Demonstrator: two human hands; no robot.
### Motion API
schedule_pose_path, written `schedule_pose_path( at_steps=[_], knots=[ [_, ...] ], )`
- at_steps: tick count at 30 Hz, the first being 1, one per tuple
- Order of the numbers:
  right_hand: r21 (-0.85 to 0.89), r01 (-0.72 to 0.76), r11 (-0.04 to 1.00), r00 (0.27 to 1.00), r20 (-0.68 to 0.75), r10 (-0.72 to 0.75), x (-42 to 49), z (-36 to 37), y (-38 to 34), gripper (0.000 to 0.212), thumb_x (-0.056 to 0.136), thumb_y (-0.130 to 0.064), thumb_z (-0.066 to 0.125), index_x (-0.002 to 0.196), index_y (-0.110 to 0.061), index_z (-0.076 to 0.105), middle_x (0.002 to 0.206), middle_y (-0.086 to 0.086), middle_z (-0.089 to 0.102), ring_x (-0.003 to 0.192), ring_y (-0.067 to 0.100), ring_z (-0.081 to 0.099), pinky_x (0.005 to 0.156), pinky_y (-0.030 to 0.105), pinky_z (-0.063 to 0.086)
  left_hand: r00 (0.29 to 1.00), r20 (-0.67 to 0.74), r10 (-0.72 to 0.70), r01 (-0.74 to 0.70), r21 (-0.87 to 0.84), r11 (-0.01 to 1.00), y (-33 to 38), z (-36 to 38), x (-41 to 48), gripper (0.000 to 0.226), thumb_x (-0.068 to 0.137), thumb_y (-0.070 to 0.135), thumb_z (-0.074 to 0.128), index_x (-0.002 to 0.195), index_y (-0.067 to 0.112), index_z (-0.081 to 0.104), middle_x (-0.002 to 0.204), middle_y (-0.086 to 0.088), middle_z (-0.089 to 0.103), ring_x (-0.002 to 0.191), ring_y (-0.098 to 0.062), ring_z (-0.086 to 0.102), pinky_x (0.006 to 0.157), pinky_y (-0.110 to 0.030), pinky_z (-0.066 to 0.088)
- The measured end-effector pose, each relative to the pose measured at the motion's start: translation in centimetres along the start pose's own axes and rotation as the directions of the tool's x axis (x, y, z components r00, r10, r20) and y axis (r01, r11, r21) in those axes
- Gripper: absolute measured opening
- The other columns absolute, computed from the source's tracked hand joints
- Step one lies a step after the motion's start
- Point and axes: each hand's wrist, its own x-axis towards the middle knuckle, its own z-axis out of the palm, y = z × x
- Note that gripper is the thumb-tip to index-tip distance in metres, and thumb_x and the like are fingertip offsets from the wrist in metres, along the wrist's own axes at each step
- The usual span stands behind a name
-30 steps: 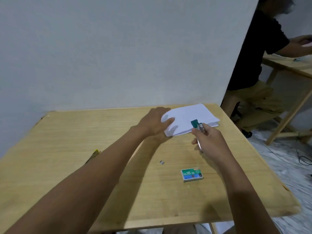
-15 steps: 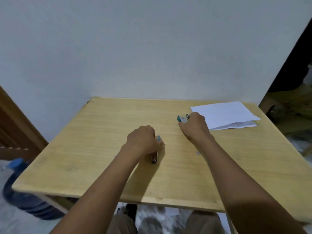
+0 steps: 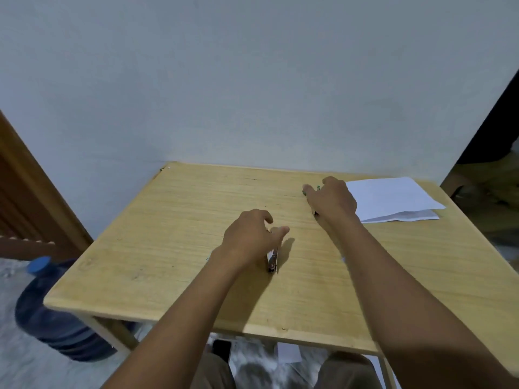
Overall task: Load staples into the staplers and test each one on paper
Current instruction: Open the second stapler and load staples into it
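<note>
My left hand rests on the middle of the wooden table, curled over a small stapler. Only the stapler's metal rear end shows below my palm. My right hand lies farther back, covering a green stapler pressed to the tabletop. Just small green bits peek out past the fingertips. A stack of white paper lies at the back right corner, just right of my right hand, with nothing on it.
A white wall stands right behind the table. A large blue water bottle sits on the floor at the left, beside a wooden door frame. A dark phone lies under the table's front edge near my knees.
The view swung left. My right hand carried the green stapler off the paper down to the table. My left hand left the paper and closed over a second stapler at the table's middle.
</note>
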Motion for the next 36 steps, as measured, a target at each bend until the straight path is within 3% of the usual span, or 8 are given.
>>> schedule_pose_path(
  at_steps=[4,8,11,17,22,27,32,36],
  knots=[
    [0.156,0.014,0.988,0.995,0.092,-0.029,-5.3,-1.6,-0.1,0.026,0.089,-0.040,0.056,0.094,-0.017,0.068,0.091,-0.003,0.070,0.092,0.027,0.066,0.074,0.032,0.047,0.992,0.031,0.123,-0.124,0.030,0.992,-2.0,-3.0,-0.6,0.047,0.084,0.056,0.065,0.122,0.028,0.062,0.096,0.006,0.057,0.091,-0.014,0.057,0.076,-0.029,0.044],
    [0.148,0.025,0.989,0.951,0.301,-0.069,-10.3,-0.3,-0.7,0.040,0.085,-0.046,0.059,0.081,-0.007,0.066,0.073,0.001,0.065,0.086,0.031,0.067,0.072,0.031,0.050,0.980,0.200,0.003,-0.059,0.274,0.960,-4.2,-4.7,-1.4,0.057,0.080,0.051,0.071,0.130,0.030,0.056,0.113,0.005,0.053,0.104,-0.017,0.055,0.085,-0.031,0.047],
    [0.061,0.047,0.997,0.946,0.317,-0.064,-11.0,1.8,-1.5,0.037,0.086,-0.041,0.058,0.080,-0.005,0.067,0.066,0.007,0.059,0.062,0.026,0.057,0.058,0.027,0.039,0.975,0.220,-0.014,-0.051,0.287,0.957,-5.1,-4.0,-1.7,0.046,0.083,0.044,0.070,0.124,0.025,0.062,0.111,0.002,0.060,0.093,-0.017,0.056,0.080,-0.032,0.051],
    [0.001,0.047,0.999,0.975,0.218,-0.046,-11.4,2.1,-2.1,0.023,0.086,-0.024,0.055,0.067,-0.015,0.046,0.056,-0.001,0.042,0.049,0.019,0.035,0.045,0.025,0.025,0.997,-0.015,-0.072,0.074,0.142,0.987,-6.0,-2.3,-1.9,0.032,0.087,0.038,0.064,0.109,0.016,0.068,0.103,-0.001,0.064,0.094,-0.023,0.061,0.072,-0.030,0.046],
    [0.244,0.019,0.970,0.990,0.128,-0.052,-12.7,1.9,-1.2,0.033,0.085,-0.028,0.057,0.062,-0.004,0.053,0.060,0.013,0.064,0.056,0.032,0.060,0.054,0.037,0.050,0.966,-0.256,-0.031,0.051,0.069,0.996,-5.0,-1.6,-2.3,0.047,0.091,0.046,0.059,0.128,0.017,0.060,0.121,-0.007,0.056,0.112,-0.025,0.053,0.088,-0.037,0.047],
    [0.435,0.081,0.897,0.997,-0.016,-0.082,-15.1,0.1,-1.3,0.020,0.091,-0.031,0.061,0.084,-0.015,0.071,0.071,-0.005,0.071,0.073,0.016,0.069,0.065,0.035,0.056,0.992,-0.016,0.125,-0.116,-0.514,0.850,-1.8,-1.6,-4.2,0.031,0.087,0.061,0.057,0.096,0.037,0.074,0.090,0.010,0.070,0.076,-0.009,0.060,0.075,-0.028,0.049],
    [0.479,0.142,0.866,0.990,-0.060,-0.130,-16.7,0.0,-1.4,0.017,0.094,-0.033,0.060,0.096,-0.020,0.072,0.082,-0.008,0.073,0.074,0.010,0.070,0.066,0.033,0.057,0.978,-0.151,0.143,-0.205,-0.574,0.793,-0.9,-1.5,-5.2,0.019,0.089,0.039,0.068,0.082,0.025,0.078,0.069,0.006,0.071,0.060,-0.012,0.064,0.067,-0.038,0.055],
    [0.520,0.121,0.846,0.991,-0.112,-0.073,-17.0,0.2,-1.2,0.015,0.095,-0.029,0.059,0.095,-0.020,0.071,0.081,-0.007,0.072,0.073,0.010,0.068,0.064,0.032,0.056,0.954,-0.242,0.179,-0.281,-0.498,0.820,-0.4,-0.8,-5.6,0.015,0.089,0.032,0.069,0.084,0.021,0.078,0.073,0.005,0.071,0.062,-0.009,0.064,0.062,-0.029,0.053]
  ],
)
